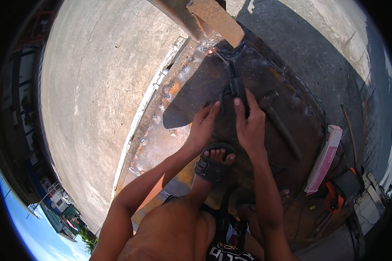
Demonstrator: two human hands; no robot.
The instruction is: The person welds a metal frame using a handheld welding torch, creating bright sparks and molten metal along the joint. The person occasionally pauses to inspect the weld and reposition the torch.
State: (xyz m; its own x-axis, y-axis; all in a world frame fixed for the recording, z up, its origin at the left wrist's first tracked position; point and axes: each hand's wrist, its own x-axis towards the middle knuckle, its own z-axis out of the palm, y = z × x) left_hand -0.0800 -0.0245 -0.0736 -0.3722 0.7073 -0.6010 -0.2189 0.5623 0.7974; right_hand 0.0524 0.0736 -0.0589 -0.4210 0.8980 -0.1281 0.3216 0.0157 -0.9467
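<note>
My right hand grips the black welding holder above the metal plate, pointing far toward a glowing spot. Just left is my left hand; I cannot tell whether it grips.

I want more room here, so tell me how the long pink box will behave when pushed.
The long pink box looks straight and flat-sided, so it would probably stay stiff and slide rather than roll. Being so elongated, it may swivel if pushed at one end.
</note>
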